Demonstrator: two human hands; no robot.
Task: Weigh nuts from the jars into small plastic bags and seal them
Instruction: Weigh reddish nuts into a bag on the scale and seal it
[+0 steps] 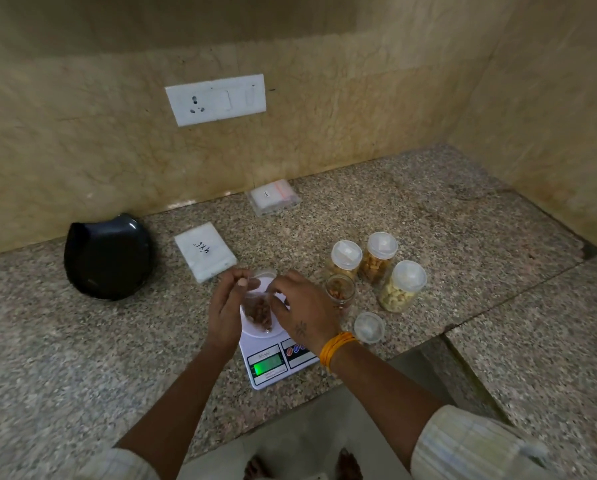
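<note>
Pinching the mouth of the small bag of brown nuts (257,311) on the digital scale (274,355) with my left hand (226,306) and right hand (302,306), I'm probably sealing it, while the open jar (340,291) right of the scale and three capped jars wait.

Granite counter (117,341): scale (272,367), jars (376,258), possibly plate (108,256).
</note>
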